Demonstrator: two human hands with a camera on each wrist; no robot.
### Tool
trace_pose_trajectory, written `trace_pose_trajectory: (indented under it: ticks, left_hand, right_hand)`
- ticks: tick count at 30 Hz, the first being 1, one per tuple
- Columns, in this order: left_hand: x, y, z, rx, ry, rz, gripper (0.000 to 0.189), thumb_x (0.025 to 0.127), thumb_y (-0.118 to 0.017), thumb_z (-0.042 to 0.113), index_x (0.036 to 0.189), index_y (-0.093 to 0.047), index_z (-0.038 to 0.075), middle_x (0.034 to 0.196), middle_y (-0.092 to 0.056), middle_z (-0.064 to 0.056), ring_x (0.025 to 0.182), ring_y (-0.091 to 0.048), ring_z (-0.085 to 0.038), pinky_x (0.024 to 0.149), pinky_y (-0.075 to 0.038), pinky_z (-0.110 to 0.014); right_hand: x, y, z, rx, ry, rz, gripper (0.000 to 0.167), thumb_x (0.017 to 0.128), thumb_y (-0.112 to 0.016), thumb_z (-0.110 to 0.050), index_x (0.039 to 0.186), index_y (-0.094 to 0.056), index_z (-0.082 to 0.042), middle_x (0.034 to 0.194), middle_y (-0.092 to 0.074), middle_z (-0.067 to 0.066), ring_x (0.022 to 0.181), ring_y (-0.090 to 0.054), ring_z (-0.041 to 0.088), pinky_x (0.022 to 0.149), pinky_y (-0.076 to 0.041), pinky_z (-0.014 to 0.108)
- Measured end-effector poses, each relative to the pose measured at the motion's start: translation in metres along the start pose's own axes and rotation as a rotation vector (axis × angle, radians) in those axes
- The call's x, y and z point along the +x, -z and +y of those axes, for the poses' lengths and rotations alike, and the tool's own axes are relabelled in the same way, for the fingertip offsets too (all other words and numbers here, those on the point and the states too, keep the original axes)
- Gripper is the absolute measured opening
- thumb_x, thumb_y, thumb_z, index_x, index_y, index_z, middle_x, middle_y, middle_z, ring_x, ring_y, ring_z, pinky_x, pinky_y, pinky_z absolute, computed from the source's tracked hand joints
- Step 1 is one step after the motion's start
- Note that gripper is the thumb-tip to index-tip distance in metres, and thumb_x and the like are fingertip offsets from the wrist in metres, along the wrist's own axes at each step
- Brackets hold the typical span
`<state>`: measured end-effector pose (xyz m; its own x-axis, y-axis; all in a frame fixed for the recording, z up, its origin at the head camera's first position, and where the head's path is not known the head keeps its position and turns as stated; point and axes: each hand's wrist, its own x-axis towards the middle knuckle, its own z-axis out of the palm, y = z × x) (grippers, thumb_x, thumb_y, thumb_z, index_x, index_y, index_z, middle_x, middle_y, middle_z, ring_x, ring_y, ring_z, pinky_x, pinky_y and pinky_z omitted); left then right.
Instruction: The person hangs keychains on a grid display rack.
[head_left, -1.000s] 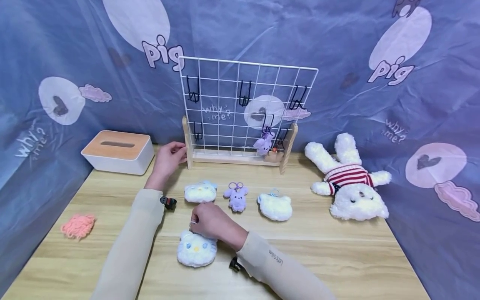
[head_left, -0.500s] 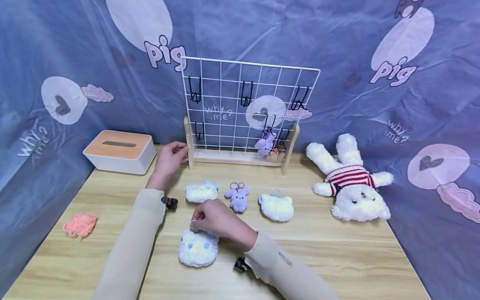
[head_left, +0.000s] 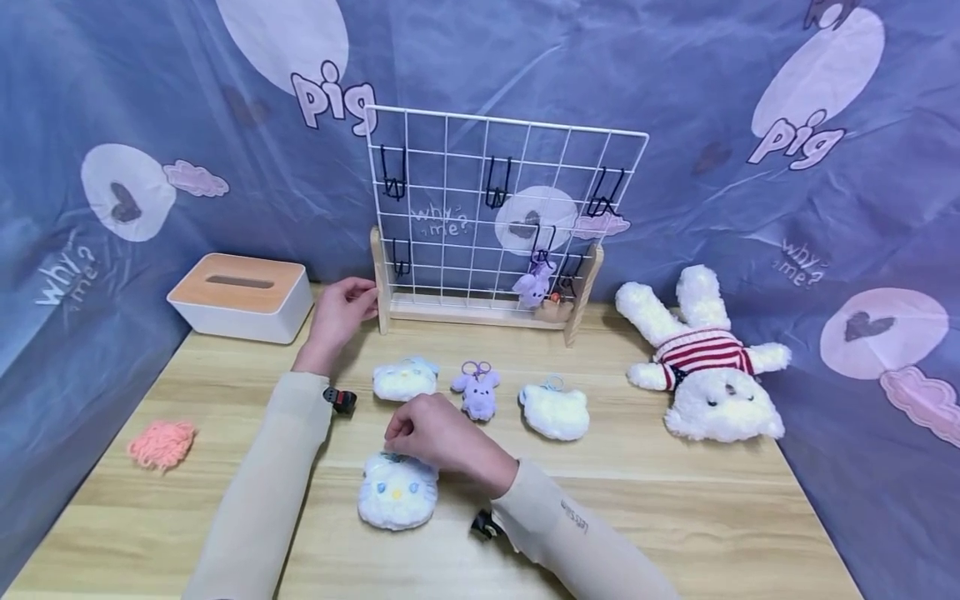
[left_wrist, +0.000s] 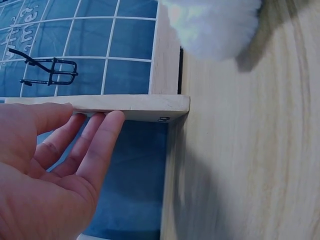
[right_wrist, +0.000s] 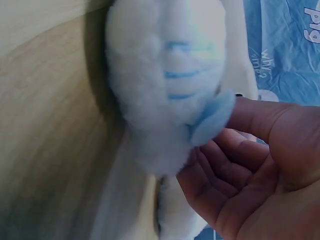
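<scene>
My right hand (head_left: 442, 433) pinches the top of a white plush cat-head charm (head_left: 397, 493) with blue eyes and a yellow nose, low over the table's front middle. In the right wrist view, thumb and fingers meet beside its blue bow (right_wrist: 214, 119). My left hand (head_left: 341, 312) is at the left wooden post (left_wrist: 135, 103) of a white wire-grid rack (head_left: 487, 121). Its fingertips touch the post's outer side, with the fingers loosely extended. Behind the right hand lie another white plush cat (head_left: 405, 381), a purple plush rabbit (head_left: 478, 398) and a white plush charm (head_left: 555, 412).
Black hooks (head_left: 497, 187) hang on the grid; one bears a purple plush rabbit (head_left: 532, 287), with a brown charm (head_left: 553, 310) close by. A tissue box (head_left: 240, 321) and pink yarn (head_left: 161, 444) stand left. A large plush bear (head_left: 708, 367) lies right.
The top of the plush cat-head charm has come up slightly towards my right hand's fingers, narrowing the gap below them. My left hand stays at the rack post. The head view has shifted a little.
</scene>
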<state>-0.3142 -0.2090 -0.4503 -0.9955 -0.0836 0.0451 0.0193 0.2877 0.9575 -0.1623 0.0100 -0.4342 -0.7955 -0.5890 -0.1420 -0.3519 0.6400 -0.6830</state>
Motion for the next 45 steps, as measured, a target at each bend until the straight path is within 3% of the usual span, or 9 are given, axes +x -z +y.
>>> trace_pose_trajectory:
  ticks: [4, 10, 18, 24, 31, 40, 45]
  left_hand:
    - [0.001, -0.001, 0.004, -0.005, -0.004, -0.007, 0.035, 0.114, -0.065, 0.013, 0.141, -0.068, -0.009, 0.128, -0.07, -0.03, 0.107, -0.076, -0.029, 0.096, -0.072, -0.025]
    - [0.001, -0.002, 0.006, 0.007, -0.006, 0.009, 0.035, 0.115, -0.064, 0.013, 0.141, -0.068, -0.009, 0.128, -0.071, -0.03, 0.105, -0.077, -0.028, 0.101, -0.071, -0.034]
    - [0.004, -0.002, 0.009, 0.014, -0.024, 0.005, 0.034, 0.115, -0.064, 0.014, 0.14, -0.069, -0.009, 0.128, -0.072, -0.03, 0.096, -0.074, -0.015, 0.09, -0.071, -0.019]
    - [0.003, -0.001, 0.011, 0.006, -0.019, 0.01, 0.034, 0.114, -0.065, 0.014, 0.139, -0.069, -0.009, 0.128, -0.071, -0.03, 0.097, -0.074, -0.016, 0.089, -0.071, -0.018]
    - [0.003, -0.001, 0.01, 0.006, -0.021, 0.016, 0.034, 0.114, -0.066, 0.014, 0.139, -0.069, -0.009, 0.127, -0.071, -0.029, 0.091, -0.072, -0.007, 0.089, -0.071, -0.019]
    - [0.0, 0.0, 0.003, 0.003, -0.002, 0.003, 0.034, 0.114, -0.065, 0.013, 0.14, -0.068, -0.01, 0.127, -0.07, -0.028, 0.102, -0.076, -0.024, 0.09, -0.071, -0.02]
    - [-0.001, -0.001, 0.001, 0.004, -0.008, 0.007, 0.034, 0.114, -0.065, 0.013, 0.139, -0.069, -0.01, 0.126, -0.071, -0.028, 0.098, -0.075, -0.019, 0.089, -0.071, -0.02]
  right_hand:
    - [0.003, -0.003, 0.002, -0.025, -0.006, -0.012, 0.005, 0.095, -0.091, -0.015, 0.095, -0.085, -0.016, 0.079, -0.075, -0.012, 0.07, -0.06, -0.002, 0.07, -0.054, 0.012]
    - [0.008, -0.006, 0.006, -0.078, 0.043, -0.08, 0.01, 0.094, -0.09, -0.008, 0.101, -0.085, -0.012, 0.085, -0.073, -0.009, 0.078, -0.058, -0.003, 0.076, -0.054, 0.01]
    - [0.006, 0.004, 0.005, -0.105, 0.075, -0.161, 0.021, 0.093, -0.084, 0.003, 0.108, -0.084, -0.012, 0.096, -0.072, -0.006, 0.085, -0.058, -0.002, 0.079, -0.055, 0.009]
    - [0.006, 0.006, 0.003, -0.175, 0.097, -0.194, 0.023, 0.094, -0.084, 0.001, 0.111, -0.084, -0.013, 0.1, -0.07, -0.007, 0.088, -0.057, -0.001, 0.081, -0.054, 0.009]
    - [0.007, 0.0, 0.004, -0.23, 0.087, -0.198, 0.022, 0.093, -0.084, 0.001, 0.11, -0.083, -0.014, 0.096, -0.066, -0.007, 0.086, -0.055, 0.001, 0.077, -0.052, 0.011]
    - [0.006, -0.008, 0.011, -0.298, 0.124, -0.177, 0.019, 0.093, -0.087, -0.005, 0.108, -0.082, -0.016, 0.096, -0.063, -0.009, 0.086, -0.056, 0.004, 0.076, -0.052, 0.016]
    - [0.001, -0.005, 0.008, -0.315, 0.136, -0.212, 0.021, 0.091, -0.088, -0.004, 0.107, -0.081, -0.016, 0.098, -0.063, -0.007, 0.088, -0.054, 0.003, 0.077, -0.05, 0.012]
